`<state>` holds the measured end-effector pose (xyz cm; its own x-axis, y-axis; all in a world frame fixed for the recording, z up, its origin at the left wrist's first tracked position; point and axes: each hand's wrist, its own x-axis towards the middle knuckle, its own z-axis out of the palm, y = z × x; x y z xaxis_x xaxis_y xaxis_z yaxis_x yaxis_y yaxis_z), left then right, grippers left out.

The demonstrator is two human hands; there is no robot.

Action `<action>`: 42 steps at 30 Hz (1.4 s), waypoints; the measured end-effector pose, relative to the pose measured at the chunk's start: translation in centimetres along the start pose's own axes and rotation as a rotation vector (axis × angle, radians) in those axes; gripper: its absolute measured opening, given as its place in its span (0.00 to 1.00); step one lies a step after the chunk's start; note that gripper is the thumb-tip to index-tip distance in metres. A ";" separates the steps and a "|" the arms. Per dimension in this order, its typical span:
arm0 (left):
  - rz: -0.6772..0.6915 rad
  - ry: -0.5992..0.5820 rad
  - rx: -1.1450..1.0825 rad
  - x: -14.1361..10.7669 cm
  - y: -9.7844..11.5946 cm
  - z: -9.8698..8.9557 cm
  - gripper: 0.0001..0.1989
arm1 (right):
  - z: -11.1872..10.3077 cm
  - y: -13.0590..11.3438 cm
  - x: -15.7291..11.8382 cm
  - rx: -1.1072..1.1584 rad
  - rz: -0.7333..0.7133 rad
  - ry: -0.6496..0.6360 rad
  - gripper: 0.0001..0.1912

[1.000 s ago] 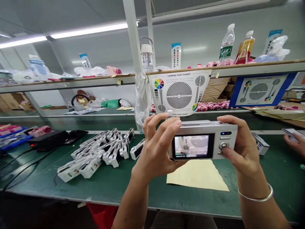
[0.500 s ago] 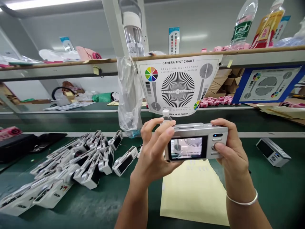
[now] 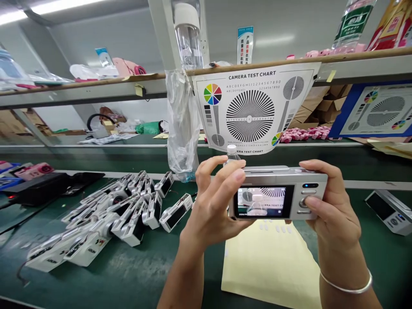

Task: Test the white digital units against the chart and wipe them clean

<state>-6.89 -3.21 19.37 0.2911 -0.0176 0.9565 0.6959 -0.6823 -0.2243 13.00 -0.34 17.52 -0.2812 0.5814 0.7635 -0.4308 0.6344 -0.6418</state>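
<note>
Fingers [image 3: 230, 183] still grip the silver camera [image 3: 279, 193], its screen [image 3: 261, 201] lettering now clearer.

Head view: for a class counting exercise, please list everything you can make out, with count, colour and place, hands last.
Bench: 1, green, foreground
Held camera: 1, silver, raised near centre
Piled cameras: many, too overlapped to count, mostly white, bench left
Lone camera: 1, silver, bench right
Paper sheet: 1, pale yellow, bench centre
Shelf: 1, brown-edged, above bench
Test chart: 1, mainly white, hanging from shelf
Blue-bordered chart: 1, blue and white, far right
Plastic bag: 1, clear, left of test chart
Capped bottle: 1, clear, white cap, behind held camera
Wall signs: 2, blue and white, back wall
Bracelet: 1, silver, right wrist
Left hand: 1, bare, on held camera's left end
Right hand: 1, bare, on its right end
</note>
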 end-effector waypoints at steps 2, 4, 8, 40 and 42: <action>0.002 0.013 -0.005 0.0 0.0 0.0 0.44 | 0.0 0.0 -0.1 -0.001 0.004 0.001 0.18; 0.008 0.018 -0.010 0.0 -0.1 0.0 0.43 | -0.1 -0.1 -0.2 -0.007 0.000 -0.004 0.18; 0.017 0.020 -0.024 0.0 -0.2 -0.1 0.43 | -0.2 -0.1 -0.2 -0.019 -0.012 -0.019 0.18; 0.030 0.009 -0.017 0.2 0.0 -0.3 0.44 | -0.4 0.0 -0.1 -0.065 -0.028 -0.034 0.18; 0.028 0.008 -0.016 0.2 0.0 -0.3 0.44 | -0.3 -0.1 -0.1 -0.069 -0.022 -0.029 0.18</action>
<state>-7.05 -3.41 19.59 0.3050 -0.0421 0.9514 0.6773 -0.6927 -0.2478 13.29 -0.29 17.49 -0.2974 0.5529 0.7783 -0.3771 0.6809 -0.6278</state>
